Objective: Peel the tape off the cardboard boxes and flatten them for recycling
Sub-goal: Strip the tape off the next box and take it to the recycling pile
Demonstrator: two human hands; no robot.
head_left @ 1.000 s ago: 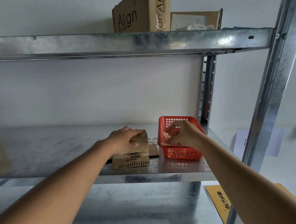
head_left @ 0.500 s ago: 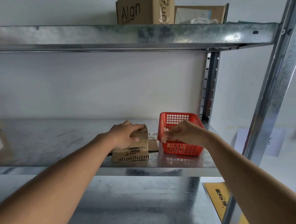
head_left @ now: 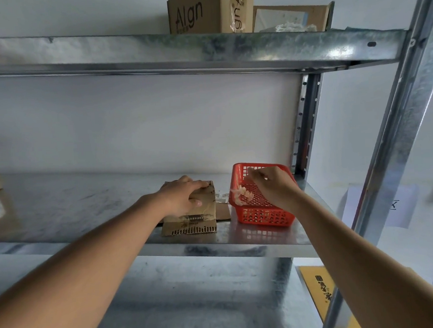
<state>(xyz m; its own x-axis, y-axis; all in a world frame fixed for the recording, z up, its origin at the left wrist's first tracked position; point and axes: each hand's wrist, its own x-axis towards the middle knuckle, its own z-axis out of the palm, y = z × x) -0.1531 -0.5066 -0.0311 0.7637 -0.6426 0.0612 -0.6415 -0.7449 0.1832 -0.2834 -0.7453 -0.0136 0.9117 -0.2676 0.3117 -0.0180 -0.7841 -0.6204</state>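
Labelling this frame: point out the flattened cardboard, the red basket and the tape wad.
flattened cardboard (head_left: 190, 223), head view, front panel.
red basket (head_left: 265, 215), head view, front wall.
tape wad (head_left: 240, 196), head view, middle of the crumpled clump.

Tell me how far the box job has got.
Done: one box lies flat on the shelf under the left hand, and a wad of tape is in the red basket. In hand: the right hand is over the basket, by the wad. Left: the Algn box and a smaller box stand unflattened on the top shelf.
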